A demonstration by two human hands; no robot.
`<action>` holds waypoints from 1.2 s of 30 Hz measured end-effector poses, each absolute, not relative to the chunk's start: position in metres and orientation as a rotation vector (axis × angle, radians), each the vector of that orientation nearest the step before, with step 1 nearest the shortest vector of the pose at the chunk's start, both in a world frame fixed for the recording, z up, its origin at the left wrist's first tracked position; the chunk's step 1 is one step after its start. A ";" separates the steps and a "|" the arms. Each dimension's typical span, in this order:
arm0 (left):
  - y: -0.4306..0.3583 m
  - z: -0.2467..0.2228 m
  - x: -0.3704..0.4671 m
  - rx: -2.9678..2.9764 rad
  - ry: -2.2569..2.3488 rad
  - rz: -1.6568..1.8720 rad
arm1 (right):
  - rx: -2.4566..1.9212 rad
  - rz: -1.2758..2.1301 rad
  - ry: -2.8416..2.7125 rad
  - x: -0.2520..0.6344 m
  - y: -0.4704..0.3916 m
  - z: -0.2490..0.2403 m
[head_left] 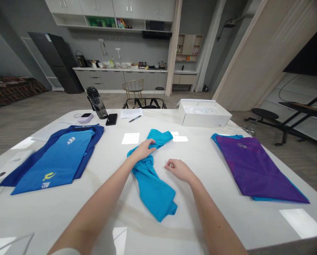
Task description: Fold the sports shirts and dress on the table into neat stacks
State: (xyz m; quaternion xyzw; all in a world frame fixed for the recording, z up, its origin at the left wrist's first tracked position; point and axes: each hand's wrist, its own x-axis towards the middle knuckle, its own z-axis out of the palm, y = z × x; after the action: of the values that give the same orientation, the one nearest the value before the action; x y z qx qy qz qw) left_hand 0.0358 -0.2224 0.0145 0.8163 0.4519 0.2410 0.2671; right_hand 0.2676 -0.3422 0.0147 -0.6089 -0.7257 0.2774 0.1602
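Observation:
A crumpled turquoise garment [154, 189] lies twisted in the middle of the white table [100, 209]. My left hand [144, 149] rests on its upper part, fingers curled into the fabric. Just right of the garment, my right hand [177, 168] hovers low with its fingers bent together, and nothing shows in them. Folded blue garments [57, 156] with small printed logos are stacked on the left. Over on the right, a folded purple garment [254, 166] lies on top of a turquoise one [270, 199].
A white open box [206, 118] stands at the back right. Along the back left are a dark water bottle [96, 102], a phone [111, 119], a lilac device [85, 118], a paper sheet [130, 113] and a pen [134, 119]. A white box [11, 164] lies at the left edge.

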 end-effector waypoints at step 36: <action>-0.178 0.000 -0.075 1.599 1.555 1.034 | -1.548 1.091 -1.805 0.120 -0.189 0.016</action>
State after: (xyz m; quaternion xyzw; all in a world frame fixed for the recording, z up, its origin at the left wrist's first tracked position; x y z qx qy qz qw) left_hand -0.0753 -0.1781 -0.0004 0.6127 0.5960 0.3963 0.3351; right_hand 0.1199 -0.1894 0.0159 -0.5715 -0.6661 0.4028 0.2598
